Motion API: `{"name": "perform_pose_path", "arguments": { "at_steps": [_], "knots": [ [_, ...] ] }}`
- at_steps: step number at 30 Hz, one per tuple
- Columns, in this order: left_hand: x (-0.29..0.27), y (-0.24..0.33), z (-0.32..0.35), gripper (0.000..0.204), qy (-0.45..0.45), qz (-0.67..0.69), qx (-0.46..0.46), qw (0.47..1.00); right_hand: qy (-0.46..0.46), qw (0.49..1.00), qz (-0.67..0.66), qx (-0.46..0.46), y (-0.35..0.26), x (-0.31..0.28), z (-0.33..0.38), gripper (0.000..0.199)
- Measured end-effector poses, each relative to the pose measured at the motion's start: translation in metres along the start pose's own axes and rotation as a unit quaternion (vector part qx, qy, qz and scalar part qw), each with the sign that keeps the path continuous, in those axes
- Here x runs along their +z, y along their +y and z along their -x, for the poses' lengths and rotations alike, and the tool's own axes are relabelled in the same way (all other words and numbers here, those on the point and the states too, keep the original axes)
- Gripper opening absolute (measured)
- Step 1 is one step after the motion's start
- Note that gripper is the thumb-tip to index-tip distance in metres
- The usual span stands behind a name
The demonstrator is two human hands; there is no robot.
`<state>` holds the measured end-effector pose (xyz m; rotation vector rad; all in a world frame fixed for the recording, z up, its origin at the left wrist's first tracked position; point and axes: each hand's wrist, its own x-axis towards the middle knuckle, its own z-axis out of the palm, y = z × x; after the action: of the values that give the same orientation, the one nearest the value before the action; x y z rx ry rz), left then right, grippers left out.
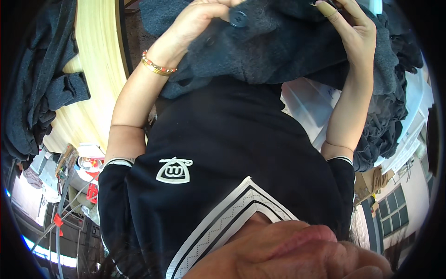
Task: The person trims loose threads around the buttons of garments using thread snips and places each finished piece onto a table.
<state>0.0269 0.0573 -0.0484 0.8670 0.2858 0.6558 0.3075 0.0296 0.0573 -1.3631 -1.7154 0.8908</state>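
A dark charcoal woolly garment (274,56) hangs in front of me, with a round dark button (239,19) near its upper left part. My left hand (206,16) is closed on the cloth right beside that button; its fingertips are partly hidden. My right hand (355,28) is at the garment's upper right, thumb and fingers curled towards each other. A tan covering (326,8) wraps its thumb tip. The picture's top edge cuts off part of these fingers, so what they pinch cannot be made out.
More dark garments lie on the pale wooden table (95,42) at the left, one a folded grey piece (67,90). A heap of dark cloth (383,116) is at the right, by clear plastic (306,104). Metal rods (62,223) stand at the lower left.
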Motion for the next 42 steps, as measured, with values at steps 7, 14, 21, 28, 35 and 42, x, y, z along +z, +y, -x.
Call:
{"name": "perform_pose_path", "arguments": {
  "at_steps": [7, 14, 21, 28, 35, 42],
  "knots": [
    [-0.006, -0.011, 0.009, 0.016, 0.136, 0.189, 0.028, 0.972, 0.032, 0.992, -0.112, 0.057, 0.006, -0.005, 0.001, 0.028],
    [0.027, 0.023, -0.003, 0.045, 0.153, 0.297, -0.09, 0.938, 0.045, 0.991, -0.103, 0.069, 0.006, -0.005, 0.001, 0.028],
    [0.024, 0.03, 0.0, 0.041, 0.127, 0.028, -0.1, 0.986, 0.028, 0.988, -0.114, 0.095, -0.003, 0.0, -0.002, 0.027],
    [0.012, 0.037, -0.009, 0.039, 0.053, -0.029, -0.193, 0.979, 0.027, 0.988, -0.104, 0.107, -0.002, 0.004, -0.001, 0.027],
    [0.013, 0.06, -0.04, 0.035, 0.073, -0.133, -0.288, 0.945, 0.028, 0.991, -0.096, 0.088, 0.0, 0.004, -0.001, 0.029],
    [0.003, 0.041, -0.064, 0.025, 0.055, -0.333, -0.196, 0.921, 0.048, 0.992, -0.096, 0.062, 0.011, 0.0, 0.001, 0.03]
  ]
}}
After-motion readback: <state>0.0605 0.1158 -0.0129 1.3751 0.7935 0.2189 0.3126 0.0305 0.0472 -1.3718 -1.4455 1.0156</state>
